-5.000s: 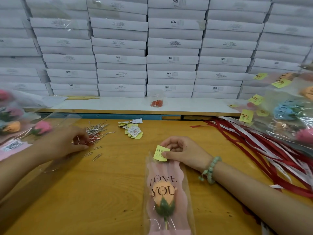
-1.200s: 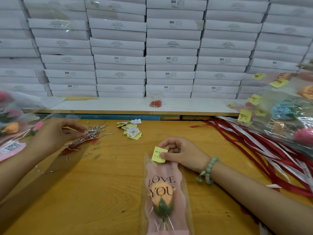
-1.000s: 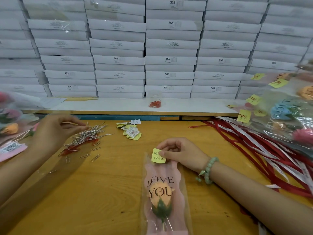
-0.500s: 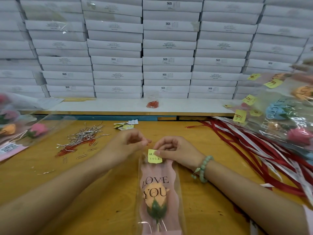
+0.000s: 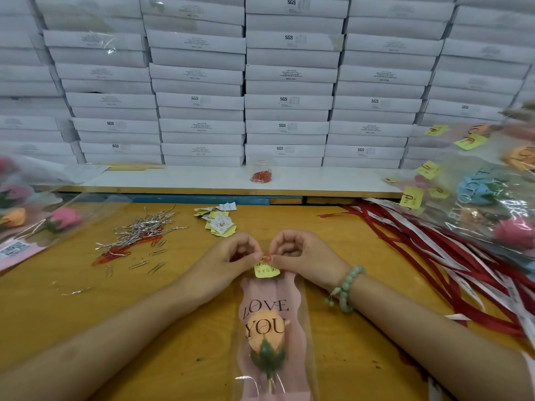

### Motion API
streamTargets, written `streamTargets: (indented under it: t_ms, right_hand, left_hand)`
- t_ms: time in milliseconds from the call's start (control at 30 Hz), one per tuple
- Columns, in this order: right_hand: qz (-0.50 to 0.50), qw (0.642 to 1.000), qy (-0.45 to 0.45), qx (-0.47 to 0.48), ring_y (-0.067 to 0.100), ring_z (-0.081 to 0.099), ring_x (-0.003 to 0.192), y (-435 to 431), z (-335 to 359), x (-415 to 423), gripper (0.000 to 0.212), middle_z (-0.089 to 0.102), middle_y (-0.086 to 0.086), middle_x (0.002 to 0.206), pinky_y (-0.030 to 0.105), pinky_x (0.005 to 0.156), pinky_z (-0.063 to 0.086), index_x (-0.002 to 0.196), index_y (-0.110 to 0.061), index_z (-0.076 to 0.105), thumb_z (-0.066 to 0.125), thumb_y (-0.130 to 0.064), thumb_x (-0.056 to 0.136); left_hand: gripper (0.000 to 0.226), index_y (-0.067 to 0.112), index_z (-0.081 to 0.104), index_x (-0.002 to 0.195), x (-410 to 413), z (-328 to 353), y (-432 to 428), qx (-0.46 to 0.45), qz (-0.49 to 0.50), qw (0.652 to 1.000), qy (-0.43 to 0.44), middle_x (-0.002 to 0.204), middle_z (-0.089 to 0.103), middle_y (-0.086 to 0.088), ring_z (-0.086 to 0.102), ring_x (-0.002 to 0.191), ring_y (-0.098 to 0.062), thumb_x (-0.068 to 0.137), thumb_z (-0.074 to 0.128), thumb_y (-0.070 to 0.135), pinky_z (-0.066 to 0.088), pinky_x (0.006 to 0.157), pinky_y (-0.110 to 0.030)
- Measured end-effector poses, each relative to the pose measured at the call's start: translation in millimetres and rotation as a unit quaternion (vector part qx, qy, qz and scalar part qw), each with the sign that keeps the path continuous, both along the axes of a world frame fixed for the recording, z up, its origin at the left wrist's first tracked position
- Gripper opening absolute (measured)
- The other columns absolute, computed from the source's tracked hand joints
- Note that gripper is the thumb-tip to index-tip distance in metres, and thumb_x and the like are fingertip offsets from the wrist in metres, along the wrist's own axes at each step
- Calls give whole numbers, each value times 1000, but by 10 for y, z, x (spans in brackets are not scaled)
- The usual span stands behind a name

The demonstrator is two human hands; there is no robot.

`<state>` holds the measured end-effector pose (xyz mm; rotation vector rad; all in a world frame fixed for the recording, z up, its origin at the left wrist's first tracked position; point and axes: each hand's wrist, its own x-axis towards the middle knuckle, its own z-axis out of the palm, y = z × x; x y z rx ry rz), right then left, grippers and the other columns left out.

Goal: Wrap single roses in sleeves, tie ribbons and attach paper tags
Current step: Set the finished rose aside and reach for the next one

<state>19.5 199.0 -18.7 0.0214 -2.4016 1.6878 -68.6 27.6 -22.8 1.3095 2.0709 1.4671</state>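
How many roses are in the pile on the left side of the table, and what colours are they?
Pink roses: 3 (one is partly cut off at the picture's edge)
Orange roses: 1
Total: 4

Bare tabletop (image 5: 86,322) near left; paper clips (image 5: 139,233) farther left, tag pile (image 5: 220,222) ahead, ribbons (image 5: 434,256) along the right.
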Motion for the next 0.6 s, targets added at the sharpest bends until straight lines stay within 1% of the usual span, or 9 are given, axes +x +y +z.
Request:
streamTargets:
  t_ms: [100,167,233,300,400,467,500,533,600]
  right_hand:
    - [-3,1000,0,-4,18,61,71,-13,14,12,4,67,7,79,26,68,52,86,-12,64,65,-12,89]
    - [-6,1000,1,-19,18,61,68,-18,17,17,12,67,6,79,27,63,51,88,-13,64,58,-20,94]
    - [-10,1000,4,-21,16,63,68,-20,22,30,13,69,-2,79,27,63,53,90,-13,66,63,-26,91]
    - [-9,1000,3,2,13,66,71,-23,16,38,16,71,-5,79,31,70,56,89,-14,68,72,-28,83]
    - [-5,1000,12,22,16,67,79,-12,0,34,12,72,2,84,41,81,55,86,-13,69,75,-22,81]
    - [-13,1000,16,-1,22,66,81,6,5,31,10,72,13,89,46,81,54,85,-11,69,73,-20,83]
    - [-19,1000,14,-18,24,64,81,9,13,34,9,71,18,92,46,79,54,84,-11,68,72,-20,84]
    - [-25,999,10,-37,26,62,80,14,17,31,8,70,21,95,42,74,55,82,-12,68,71,-19,84]
    - [-34,996,2,-86,24,62,79,21,27,26,8,71,16,97,30,64,54,78,-12,67,70,-14,85]
  left_hand:
    - [7,15,64,87,0,2,4,10,13,1000,-1,76,67,12,60,74,0,93,61,13,44,67,-10]
    - [8,15,65,85,2,1,6,17,22,1000,-9,74,67,10,60,72,-1,92,62,13,44,67,-11]
    - [8,14,66,85,5,1,8,19,25,999,-13,75,68,8,61,73,-3,92,63,12,46,67,-12]
    - [7,14,67,86,3,1,4,20,27,999,-15,77,70,7,62,73,-3,92,63,12,47,68,-13]
    - [6,15,69,86,6,5,-9,29,31,999,-29,80,72,3,65,75,-6,90,65,16,48,69,-13]
    - [4,15,70,86,7,9,-15,38,39,998,-40,82,73,-2,66,76,-9,87,69,18,50,69,-14]
    - [4,15,71,86,7,12,-13,41,45,997,-44,83,73,-3,67,76,-9,85,71,19,51,68,-15]
    - [5,15,71,86,5,13,-13,41,51,997,-46,83,73,-4,67,76,-9,83,73,19,51,68,-15]
    - [6,15,70,87,-1,14,-7,37,59,997,-44,83,73,-2,69,78,-9,82,74,16,53,70,-16]
